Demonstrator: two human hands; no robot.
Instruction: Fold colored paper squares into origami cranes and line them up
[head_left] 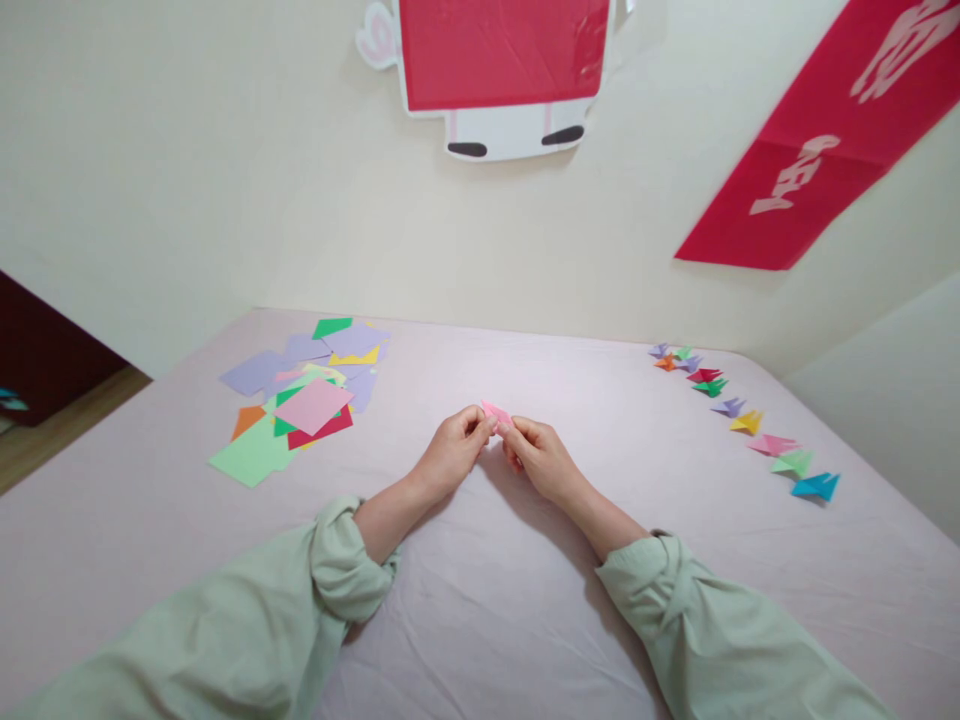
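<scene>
A small folded piece of pink paper (496, 411) is pinched between both hands, a little above the middle of the cloth-covered surface (480, 600). My left hand (454, 447) grips its left side with thumb and fingers closed. From the right, my right hand (546, 458) holds the other side, thumb on top and fingers curled below. The fingertips cover much of the paper, so its full folded shape is hidden.
On the left lies a loose pile of coloured paper sheets (313, 407). Along the right edge runs a row of several small folded paper figures, the nearest a blue one (816, 487). Behind stands a pale wall (480, 240) with a red banner (795, 170).
</scene>
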